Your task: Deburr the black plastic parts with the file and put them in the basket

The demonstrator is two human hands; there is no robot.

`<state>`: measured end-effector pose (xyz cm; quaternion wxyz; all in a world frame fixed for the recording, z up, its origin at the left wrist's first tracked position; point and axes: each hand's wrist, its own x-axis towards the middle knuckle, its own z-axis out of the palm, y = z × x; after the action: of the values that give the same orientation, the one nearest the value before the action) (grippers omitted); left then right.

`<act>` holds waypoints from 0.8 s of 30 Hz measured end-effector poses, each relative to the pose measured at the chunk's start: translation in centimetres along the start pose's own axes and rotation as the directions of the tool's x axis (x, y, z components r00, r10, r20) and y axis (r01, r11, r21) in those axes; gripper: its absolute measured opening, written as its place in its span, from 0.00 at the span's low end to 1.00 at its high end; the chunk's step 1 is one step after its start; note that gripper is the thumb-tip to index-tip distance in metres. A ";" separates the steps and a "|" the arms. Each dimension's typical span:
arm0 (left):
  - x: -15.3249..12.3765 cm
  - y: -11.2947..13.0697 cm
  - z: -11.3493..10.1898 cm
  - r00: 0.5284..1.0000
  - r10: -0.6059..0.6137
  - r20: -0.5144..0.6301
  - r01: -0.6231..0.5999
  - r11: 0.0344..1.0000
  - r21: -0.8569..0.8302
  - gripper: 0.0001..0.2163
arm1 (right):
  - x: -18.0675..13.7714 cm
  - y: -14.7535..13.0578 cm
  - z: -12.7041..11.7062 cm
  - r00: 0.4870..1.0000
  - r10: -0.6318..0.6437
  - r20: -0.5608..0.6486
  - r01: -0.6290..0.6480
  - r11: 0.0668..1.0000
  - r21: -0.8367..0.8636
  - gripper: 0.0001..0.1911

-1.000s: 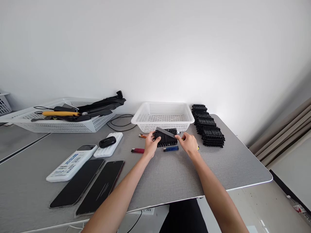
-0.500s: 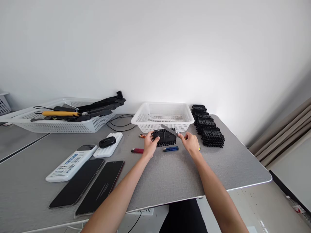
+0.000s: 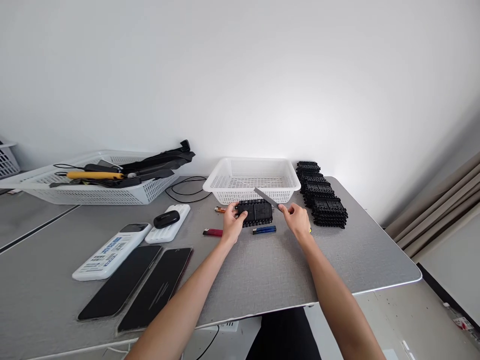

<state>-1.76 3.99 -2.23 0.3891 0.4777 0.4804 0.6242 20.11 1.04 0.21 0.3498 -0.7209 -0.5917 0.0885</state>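
My left hand (image 3: 233, 223) grips the left end of a black plastic block (image 3: 257, 212) lying on the grey table (image 3: 262, 270) just in front of a white basket (image 3: 252, 180). My right hand (image 3: 298, 220) is closed on a yellow-handled tool whose flat grey blade (image 3: 267, 198) points up and left over the block's right end. Small lighters lie around the block: a blue one (image 3: 264, 230), a red one (image 3: 212, 232) and an orange one (image 3: 220, 210).
Stacks of black blocks (image 3: 321, 199) stand at the right. Two dark phones (image 3: 138, 285), a white remote (image 3: 111, 251) and a white power bank with a black case (image 3: 167, 222) lie at the left. A long white basket (image 3: 90, 187) holds tools. Cables (image 3: 185, 189) lie behind.
The blade has swung from lying across the block's top to its right end, lifted and tilted, as my right hand drew slightly right. My left hand stayed on the block.
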 end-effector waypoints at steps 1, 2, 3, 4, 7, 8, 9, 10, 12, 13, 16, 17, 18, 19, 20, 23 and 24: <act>0.0 0.0 0.0 1.000 -0.004 0.001 0.004 1.000 -0.004 0.20 | 0.0 0.1 -0.1 1.000 -0.002 -0.006 0.002 1.000 0.007 0.28; 0.0 0.1 0.0 1.000 -0.007 0.003 0.007 1.000 -0.007 0.20 | 0.0 0.1 -0.2 1.000 -0.014 -0.007 0.014 1.000 0.016 0.28; -0.1 0.1 0.1 1.000 -0.008 0.005 0.008 1.000 -0.010 0.20 | -0.1 -0.1 -0.1 0.999 -0.032 -0.002 0.032 0.999 0.026 0.28; -0.1 0.2 0.1 1.000 -0.009 0.007 0.009 1.000 -0.012 0.20 | -0.2 -0.2 -0.1 0.999 -0.051 0.006 0.050 0.998 0.033 0.28; -0.2 0.3 0.2 1.000 -0.009 0.015 0.009 1.000 -0.023 0.20 | -0.4 -0.6 0.2 0.997 -0.064 0.036 0.063 0.997 0.035 0.27; -0.2 0.3 0.2 1.000 -0.009 0.014 0.009 1.000 -0.028 0.20 | -0.4 -0.6 0.2 0.998 -0.054 0.039 0.052 0.998 0.030 0.27; -0.1 0.3 0.2 1.000 -0.010 0.012 0.010 0.999 -0.031 0.20 | -0.3 -0.5 0.2 0.999 -0.039 0.035 0.038 0.999 0.025 0.27; -0.1 0.3 0.2 1.000 -0.011 0.011 0.011 0.999 -0.030 0.20 | -0.2 -0.4 0.1 0.999 -0.026 0.027 0.025 0.999 0.023 0.27; -0.2 0.3 0.2 1.000 -0.013 0.010 0.013 1.000 -0.024 0.20 | -0.1 -0.1 -0.1 1.000 -0.014 0.011 0.013 0.999 0.031 0.28; -0.2 0.3 0.2 1.000 -0.011 0.015 0.011 1.000 -0.021 0.20 | -0.1 -0.1 -0.1 1.000 -0.016 0.008 0.016 0.999 0.039 0.28; -0.3 0.2 0.3 0.999 0.007 0.043 -0.005 0.999 -0.036 0.19 | -0.4 -0.5 0.2 0.998 -0.054 0.042 0.052 0.997 0.048 0.27; -0.3 0.2 0.4 0.998 0.016 0.053 -0.014 0.999 -0.045 0.19 | -0.6 -0.7 0.4 0.996 -0.068 0.059 0.065 0.997 0.041 0.27; -0.3 0.2 0.4 0.998 0.023 0.058 -0.020 0.998 -0.052 0.19 | -0.7 -0.9 0.6 0.994 -0.078 0.075 0.076 0.997 0.031 0.27; -0.4 0.2 0.4 0.998 0.024 0.058 -0.021 0.998 -0.057 0.19 | -0.8 -1.1 0.8 0.993 -0.083 0.086 0.082 0.996 0.021 0.27; -0.4 0.2 0.4 0.998 0.022 0.055 -0.019 0.998 -0.058 0.19 | -0.8 -1.1 0.8 0.993 -0.082 0.089 0.081 0.997 0.013 0.26; -0.3 0.2 0.2 0.999 0.003 0.038 -0.002 1.000 -0.030 0.19 | -0.6 -0.7 0.6 0.996 -0.051 0.069 0.050 0.999 0.011 0.27; -0.3 0.2 0.2 0.999 -0.001 0.034 0.002 1.000 -0.017 0.19 | -0.5 -0.5 0.4 0.997 -0.043 0.060 0.042 0.999 0.014 0.27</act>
<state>-1.49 3.68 -2.04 0.4017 0.4846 0.4687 0.6198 19.35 0.80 0.09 0.3383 -0.7029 -0.6166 0.1063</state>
